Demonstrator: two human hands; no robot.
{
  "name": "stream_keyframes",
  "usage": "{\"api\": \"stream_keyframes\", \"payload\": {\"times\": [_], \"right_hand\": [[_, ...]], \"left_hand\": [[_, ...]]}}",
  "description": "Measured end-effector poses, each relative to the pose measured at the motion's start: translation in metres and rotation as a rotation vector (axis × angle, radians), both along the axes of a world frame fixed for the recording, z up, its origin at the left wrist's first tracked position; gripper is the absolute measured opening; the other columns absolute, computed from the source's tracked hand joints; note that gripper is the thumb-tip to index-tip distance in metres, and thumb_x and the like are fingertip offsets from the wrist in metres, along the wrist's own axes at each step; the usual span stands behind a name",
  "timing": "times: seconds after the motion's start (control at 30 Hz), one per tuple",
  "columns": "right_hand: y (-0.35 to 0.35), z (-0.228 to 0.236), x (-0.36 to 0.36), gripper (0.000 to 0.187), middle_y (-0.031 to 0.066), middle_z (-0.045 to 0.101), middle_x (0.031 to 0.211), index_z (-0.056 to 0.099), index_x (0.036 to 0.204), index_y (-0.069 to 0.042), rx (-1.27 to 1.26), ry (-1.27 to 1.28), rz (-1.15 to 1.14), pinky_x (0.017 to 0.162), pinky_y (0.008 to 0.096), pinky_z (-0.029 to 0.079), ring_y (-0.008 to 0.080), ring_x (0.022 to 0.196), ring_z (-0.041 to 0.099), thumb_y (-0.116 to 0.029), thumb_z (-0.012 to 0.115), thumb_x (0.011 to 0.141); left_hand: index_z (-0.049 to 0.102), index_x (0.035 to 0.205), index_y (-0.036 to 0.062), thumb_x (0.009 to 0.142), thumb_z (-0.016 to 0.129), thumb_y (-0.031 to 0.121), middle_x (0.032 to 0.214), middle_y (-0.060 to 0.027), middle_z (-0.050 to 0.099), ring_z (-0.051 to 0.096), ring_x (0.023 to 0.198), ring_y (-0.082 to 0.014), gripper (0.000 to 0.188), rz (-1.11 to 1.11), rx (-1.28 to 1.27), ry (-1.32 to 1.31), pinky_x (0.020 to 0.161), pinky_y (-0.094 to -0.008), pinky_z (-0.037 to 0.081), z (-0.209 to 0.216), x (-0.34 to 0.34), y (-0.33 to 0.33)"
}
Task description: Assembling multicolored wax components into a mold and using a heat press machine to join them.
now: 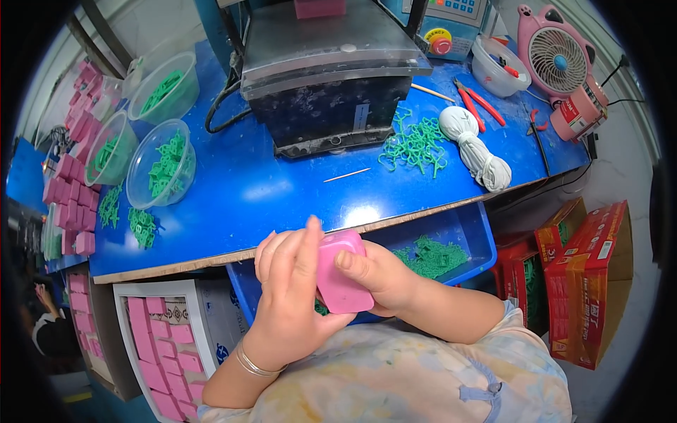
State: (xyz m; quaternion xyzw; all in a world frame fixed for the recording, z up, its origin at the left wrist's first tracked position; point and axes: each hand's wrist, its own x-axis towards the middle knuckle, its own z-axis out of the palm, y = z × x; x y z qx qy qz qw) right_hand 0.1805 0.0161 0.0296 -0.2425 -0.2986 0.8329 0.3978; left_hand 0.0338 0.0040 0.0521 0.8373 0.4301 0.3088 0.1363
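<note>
Two bare hands on one item: a glossy pink block with rounded corners (345,292). Right hand (381,278) grips its right side, thumb bent onto the upper face; left hand (285,282) cups its left side, fingers nearly straight, thumb at the lower end. Block is in front of the body, just off the table edge, seen over a blue plastic bin (483,243) with green scraps in it.

Markings: small pale label (362,116) on the black box-shaped machine (310,116), writing too small to read; round yellow lettered label (431,34) around a red push button (441,46); heavy print and a white sticker on the red cardboard cartons (582,282), right.

Surroundings: machine blocks the rear centre of the blue tabletop (261,211). To its right: tangle of thin green pieces (419,148), touching or nearly touching a tied white cloth bundle (479,155); red-handled pliers (486,106) just behind; pink fan (557,56) at the far corner. To its left: three clear round plastic tubs (137,187) holding green pieces. Lower left: white-rimmed box (197,310) of pink blocks.

Edges, room: wood-coloured front edge (211,265) slants up toward the right, passing behind the hands. Between machine and edge, blue surface with one thin wooden stick (345,175) lying on it
</note>
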Motion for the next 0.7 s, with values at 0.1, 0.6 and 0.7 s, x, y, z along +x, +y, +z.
{"api": "stream_keyframes", "payload": {"times": [0.1, 0.6, 0.7], "right_hand": [[0.004, -0.010, 0.004, 0.038, 0.0013, 0.054, 0.092, 0.052, 0.106, -0.005, -0.027, 0.123, 0.091, 0.068, 0.0239, 0.044, 0.0079, 0.081, 0.051, -0.035, 0.059, 0.084], [0.105, 0.075, 0.048, 0.061, 0.0135, 0.062, 0.083, 0.053, 0.108, 0.003, 0.224, -0.090, -0.151, 0.061, 0.0258, 0.047, 0.0182, 0.072, 0.061, -0.053, 0.041, 0.088], [0.111, 0.085, 0.058, 0.056, 0.0147, 0.063, 0.077, 0.056, 0.104, 0.005, 0.255, -0.101, -0.147, 0.058, 0.0259, 0.047, 0.0184, 0.064, 0.062, -0.045, 0.033, 0.092]], "left_hand": [[0.038, 0.129, -0.0019, 0.054, 0.080, 0.020, 0.116, -0.0141, 0.045, 0.043, 0.105, -0.0325, 0.088, 0.008, -0.025, -0.229, 0.095, -0.0481, 0.029, -0.009, 0.001, -0.003], [0.036, 0.125, -0.0021, 0.062, 0.081, 0.031, 0.115, -0.0166, 0.051, 0.057, 0.090, -0.0237, 0.084, 0.001, -0.517, -1.239, 0.077, -0.0336, 0.048, 0.020, -0.022, 0.012], [0.038, 0.124, -0.0038, 0.071, 0.074, 0.031, 0.118, -0.0183, 0.051, 0.056, 0.081, -0.0197, 0.073, -0.197, -0.757, -1.515, 0.063, -0.0281, 0.046, 0.023, -0.037, 0.022]]}}
